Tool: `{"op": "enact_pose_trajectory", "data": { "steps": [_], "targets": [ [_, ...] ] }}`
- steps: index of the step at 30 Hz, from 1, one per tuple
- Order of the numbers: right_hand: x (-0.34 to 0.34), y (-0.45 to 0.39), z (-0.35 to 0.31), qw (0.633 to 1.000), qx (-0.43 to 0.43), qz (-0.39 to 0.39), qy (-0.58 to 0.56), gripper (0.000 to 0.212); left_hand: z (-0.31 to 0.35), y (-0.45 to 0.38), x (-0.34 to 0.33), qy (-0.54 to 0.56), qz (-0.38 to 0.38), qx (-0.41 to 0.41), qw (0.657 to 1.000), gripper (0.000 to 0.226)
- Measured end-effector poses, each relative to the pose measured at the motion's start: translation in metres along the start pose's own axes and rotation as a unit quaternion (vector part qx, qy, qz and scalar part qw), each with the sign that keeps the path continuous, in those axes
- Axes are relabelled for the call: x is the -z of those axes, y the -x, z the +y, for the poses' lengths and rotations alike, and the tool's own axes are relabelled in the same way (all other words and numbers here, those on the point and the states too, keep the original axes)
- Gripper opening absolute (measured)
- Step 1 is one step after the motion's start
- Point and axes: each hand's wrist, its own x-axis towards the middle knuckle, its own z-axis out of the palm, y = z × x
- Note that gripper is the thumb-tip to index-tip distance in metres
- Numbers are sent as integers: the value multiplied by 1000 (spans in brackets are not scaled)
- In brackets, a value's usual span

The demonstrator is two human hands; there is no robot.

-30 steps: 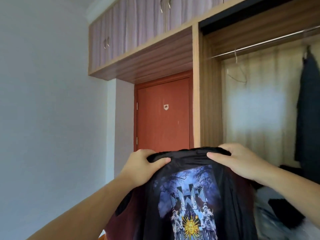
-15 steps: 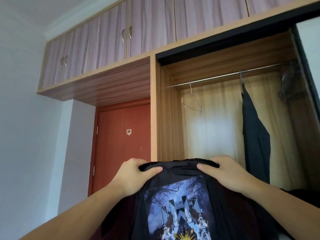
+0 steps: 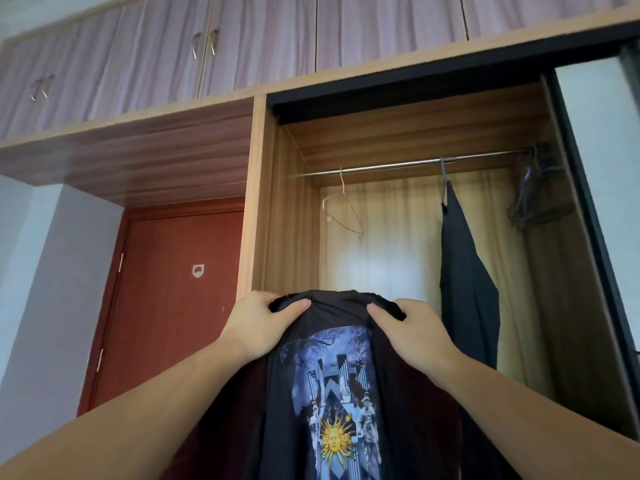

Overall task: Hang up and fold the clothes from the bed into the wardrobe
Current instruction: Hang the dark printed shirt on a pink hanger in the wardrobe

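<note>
Both hands hold a black T-shirt (image 3: 332, 386) up in front of the open wardrobe (image 3: 258, 202): the left hand (image 3: 258, 323) and the right hand (image 3: 414, 330) each grip the bunched top edge, thumbs pressed on the near face, remaining fingers curled behind the cloth and hidden. The shirt bears a blue printed picture with a yellow sun face; its lower part is cut off by the bottom edge, and darker reddish cloth shows beside it on the left. Beyond the shirt, a metal rail (image 3: 408, 164) crosses the wardrobe. On it hang an empty wire hanger (image 3: 341, 213) at left, a dark garment (image 3: 465, 289) right of centre, and a cluster of dark hangers (image 3: 535, 192) at far right, too blurred to count. The shirt blocks the wardrobe's lower interior. A sliding door (image 3: 602, 174) stands at the right edge. Left of the wardrobe is a red-brown door (image 3: 166, 306) carrying a small white sticker. Upper cupboards (image 3: 242, 46) with metal handles run across the top.
</note>
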Motion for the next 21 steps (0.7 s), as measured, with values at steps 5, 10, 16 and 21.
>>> {"op": "enact_pose_trajectory", "data": {
  "steps": [5,10,16,21],
  "targets": [
    [-21,-37,23,999,-28,22,26,50,-27,-59,-35,15,-2,-29,999,42],
    [-42,-84,34,997,9,61,55,62,-50,-126,-57,50,-18,-86,995,41],
    [-61,-134,49,993,18,56,103,65,-69,-193,-78,32,-32,-131,990,50],
    [-84,-179,63,994,9,-19,112,62,-62,-242,-90,-21,-13,-152,988,49]
  ]
}}
